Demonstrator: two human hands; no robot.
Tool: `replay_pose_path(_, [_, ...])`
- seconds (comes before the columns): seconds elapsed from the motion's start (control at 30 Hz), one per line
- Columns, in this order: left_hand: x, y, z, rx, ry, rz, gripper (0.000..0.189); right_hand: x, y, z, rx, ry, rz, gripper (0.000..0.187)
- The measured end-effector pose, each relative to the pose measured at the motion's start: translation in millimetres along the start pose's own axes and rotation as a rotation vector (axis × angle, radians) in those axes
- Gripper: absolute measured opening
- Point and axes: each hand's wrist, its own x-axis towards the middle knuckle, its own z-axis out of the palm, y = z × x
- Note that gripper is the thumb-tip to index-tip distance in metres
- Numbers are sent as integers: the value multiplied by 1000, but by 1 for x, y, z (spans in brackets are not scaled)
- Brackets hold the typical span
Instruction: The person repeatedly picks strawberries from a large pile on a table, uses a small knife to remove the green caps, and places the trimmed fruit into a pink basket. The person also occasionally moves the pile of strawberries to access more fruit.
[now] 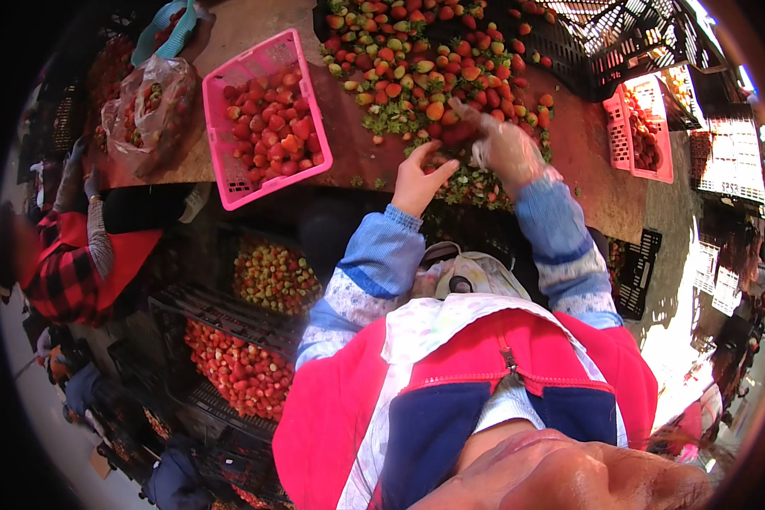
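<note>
A large heap of strawberries [440, 70], many with green caps, lies on the reddish table [580, 185] in front of me. My left hand [421, 178] is at the heap's near edge, thumb and fingers apart, with a strawberry partly visible beside the fingers. To its right is my right hand [507, 150], blurred, in what looks like a clear glove, over the heap; whether it holds anything cannot be told. Loose green strawberry caps [478, 188] lie beneath and between the hands. Left of the heap, a pink plastic basket [213, 153] holds red strawberries without caps [274, 127].
A clear plastic bag [150, 115] of strawberries and a teal basket [166, 32] stand at the left. Black crates [574, 57] and another pink basket [663, 159] are at the right. A co-worker [70, 255] sits left; black crates of strawberries [242, 370] stand below the table.
</note>
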Motion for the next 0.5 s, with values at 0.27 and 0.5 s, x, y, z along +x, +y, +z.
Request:
replay_pose_path(0.27, [-5, -1, 10, -157, -135, -27, 31, -54, 20, 21, 1053, 18, -33, 32])
replay_pose_path(0.5, [-28, 10, 6, 79, -212, -16, 30, -67, 31, 27, 712, 37, 102, 26])
